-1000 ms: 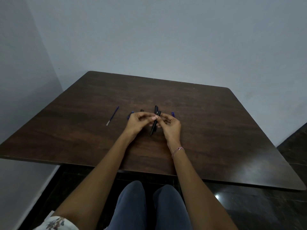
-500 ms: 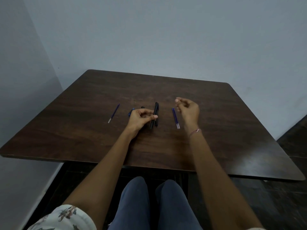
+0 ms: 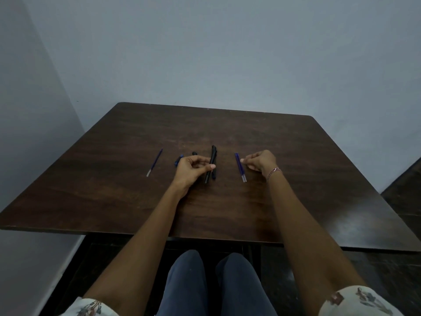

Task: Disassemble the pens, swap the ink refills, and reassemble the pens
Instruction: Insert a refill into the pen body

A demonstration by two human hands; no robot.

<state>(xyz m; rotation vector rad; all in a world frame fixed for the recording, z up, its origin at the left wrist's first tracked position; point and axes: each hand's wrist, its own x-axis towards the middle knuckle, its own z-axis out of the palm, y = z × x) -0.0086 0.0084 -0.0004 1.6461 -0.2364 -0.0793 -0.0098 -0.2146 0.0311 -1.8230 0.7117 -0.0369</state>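
Left hand pinching black pen barrel at surface centre, second black barrel touching at 3 o'clock. Right hand loosely curled, empty, fingertips beside two blue refills. Third refill far at 9 o'clock.

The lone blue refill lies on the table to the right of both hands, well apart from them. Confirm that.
Not right: the head view shows the lone blue refill on the table left of the left hand and right hand, well apart from them.
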